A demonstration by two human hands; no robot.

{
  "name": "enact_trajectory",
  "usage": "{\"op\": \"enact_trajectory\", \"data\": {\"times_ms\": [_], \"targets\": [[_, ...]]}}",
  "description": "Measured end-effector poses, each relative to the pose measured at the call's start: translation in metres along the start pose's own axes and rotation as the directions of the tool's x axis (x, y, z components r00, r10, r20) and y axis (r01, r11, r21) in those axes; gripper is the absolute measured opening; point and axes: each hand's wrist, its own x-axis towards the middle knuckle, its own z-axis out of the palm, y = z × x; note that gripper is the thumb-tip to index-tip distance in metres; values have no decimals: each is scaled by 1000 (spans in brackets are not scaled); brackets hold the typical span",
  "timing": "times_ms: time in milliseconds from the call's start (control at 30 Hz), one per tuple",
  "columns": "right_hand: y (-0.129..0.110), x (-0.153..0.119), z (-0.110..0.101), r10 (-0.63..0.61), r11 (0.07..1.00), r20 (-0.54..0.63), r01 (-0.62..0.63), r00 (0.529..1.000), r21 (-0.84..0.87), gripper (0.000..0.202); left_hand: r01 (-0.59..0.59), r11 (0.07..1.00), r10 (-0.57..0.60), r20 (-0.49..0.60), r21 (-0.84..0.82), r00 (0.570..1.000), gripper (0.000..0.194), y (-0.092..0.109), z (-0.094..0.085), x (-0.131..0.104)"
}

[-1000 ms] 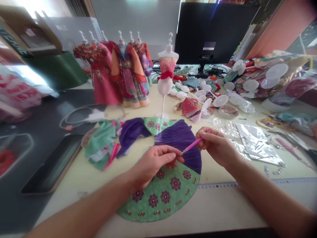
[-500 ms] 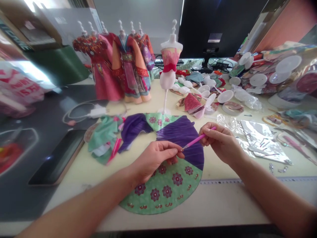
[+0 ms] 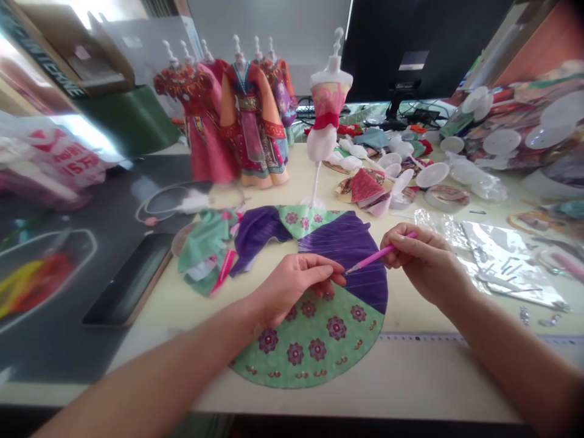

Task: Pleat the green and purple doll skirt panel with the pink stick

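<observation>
The right hand (image 3: 422,258) pinches the pink pen (image 3: 382,253) in its grip, the tip at the left hand's fingertips. The left hand (image 3: 298,286) has thumb and forefinger pressed together; whether anything sits in that grip, I cannot tell. Both hover over the green and purple cloth (image 3: 314,353), which lies flat on the table (image 3: 401,371), the ruler (image 3: 424,337) beside it and the mannequin (image 3: 323,115) behind.

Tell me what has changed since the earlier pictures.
The view has swung left, so everything sits further right in the picture. The right hand has drawn slightly away from the left hand, showing more of the pink tool between them. No grip was visibly taken or released; the green and purple cloth lies as it was.
</observation>
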Motion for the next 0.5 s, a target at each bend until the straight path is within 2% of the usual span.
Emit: {"op": "enact_trajectory", "data": {"times_ms": [167, 267, 400, 500], "targets": [[-1, 1, -1, -7, 1000, 10, 6, 1000, 25, 15, -36, 999, 37, -18, 23, 999, 17, 3, -3, 0], [-2, 3, -3, -13, 998, 29, 11, 1000, 66, 16, -117, 990, 122, -75, 74, 990, 16, 10, -11, 2], [-2, 4, -7, -18, 990, 53, 10, 998, 141, 17, -262, 945, 298, -188, 194, 936, 17, 19, -22, 5], [-3, 4, -10, -18, 982, 61, 6, 998, 187, 18, -289, 883, 375, -185, 371, 908, 18, 18, -25, 7]]}}
